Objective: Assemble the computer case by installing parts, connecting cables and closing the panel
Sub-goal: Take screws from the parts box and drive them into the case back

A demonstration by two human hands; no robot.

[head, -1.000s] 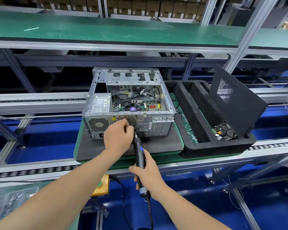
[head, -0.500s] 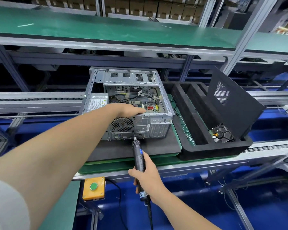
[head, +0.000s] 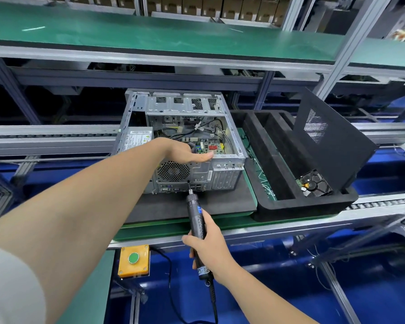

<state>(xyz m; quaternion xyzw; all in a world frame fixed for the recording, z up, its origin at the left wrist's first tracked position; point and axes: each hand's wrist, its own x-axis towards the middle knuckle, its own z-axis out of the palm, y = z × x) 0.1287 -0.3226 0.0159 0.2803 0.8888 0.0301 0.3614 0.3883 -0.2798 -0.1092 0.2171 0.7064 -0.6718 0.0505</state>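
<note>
An open grey computer case [head: 229,169] lies on a dark mat [head: 220,204], its rear panel facing me and its motherboard and cables showing. My left hand [head: 185,154] rests flat on the top rear edge of the case, above the fan grille, fingers straight. My right hand [head: 208,244] grips a black electric screwdriver [head: 197,220]; its bit touches the rear panel just above the port block. The black side panel [head: 332,141] leans upright in a black foam tray [head: 290,206], with a hard drive [head: 315,183] at its foot.
A yellow box with a green push button [head: 133,259] sits at the bench's front edge. The screwdriver's cable hangs down below my right hand. Roller conveyor rails run left and right of the pallet. A green shelf [head: 173,33] spans overhead.
My left hand left the screwdriver tip, reached up and now lies flat on the case's top edge. The screwdriver stayed against the rear panel. The view shifted slightly.
</note>
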